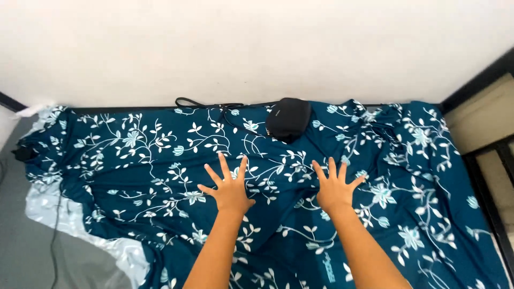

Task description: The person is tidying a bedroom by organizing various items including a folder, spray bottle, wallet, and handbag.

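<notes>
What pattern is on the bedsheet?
Dark teal bedsheet with pale blue and white floral vines; head view.

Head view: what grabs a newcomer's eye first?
The dark teal bedsheet with its white floral vine print fills most of the frame, spread rumpled across the bed. At lower centre the left hand and right hand lie on it flat with fingers spread, gripping nothing. A small black pouch bag with a thin strap sits on the sheet at top centre, by the white wall.
</notes>
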